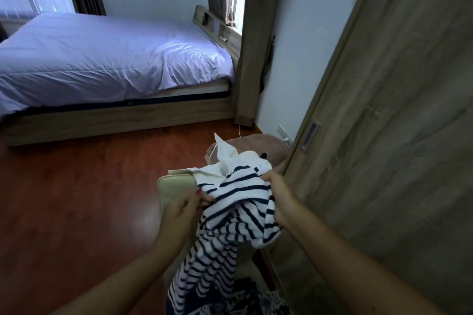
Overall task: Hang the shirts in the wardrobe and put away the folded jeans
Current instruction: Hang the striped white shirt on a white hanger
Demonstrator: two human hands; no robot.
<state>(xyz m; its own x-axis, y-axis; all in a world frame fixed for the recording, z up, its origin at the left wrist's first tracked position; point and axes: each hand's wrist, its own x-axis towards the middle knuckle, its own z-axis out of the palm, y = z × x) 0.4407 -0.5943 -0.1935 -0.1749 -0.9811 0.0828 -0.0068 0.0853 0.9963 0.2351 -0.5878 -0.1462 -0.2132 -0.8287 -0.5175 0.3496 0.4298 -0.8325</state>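
A white shirt with dark blue stripes hangs bunched between my hands, its lower part trailing down toward the floor. My left hand pinches its left edge. My right hand grips the cloth on the right side. A white piece of the collar sticks up behind the shirt. The wardrobe's wooden sliding door stands shut right beside my right arm, with a recessed handle. No jeans and no hanger can be made out.
A cream basket stands under the shirt, with patterned dark clothes below. A brown cushion lies by the wall socket. The bed fills the far left; red-brown wooden floor lies between.
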